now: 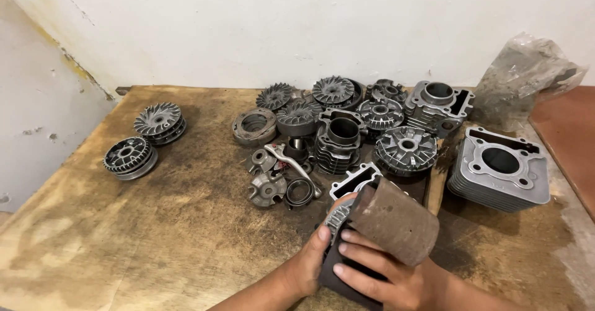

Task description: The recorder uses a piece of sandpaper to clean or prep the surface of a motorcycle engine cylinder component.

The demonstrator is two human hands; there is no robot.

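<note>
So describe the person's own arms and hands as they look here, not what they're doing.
Both forearms come into view bare from the bottom edge: no sleeves, gloves, watch or bands show. The left hand and the right hand are uncovered, with no rings visible on the fingers and short, plain fingernails. Only the wrists and lower forearms are in the picture; anything worn higher up is out of view.
</note>
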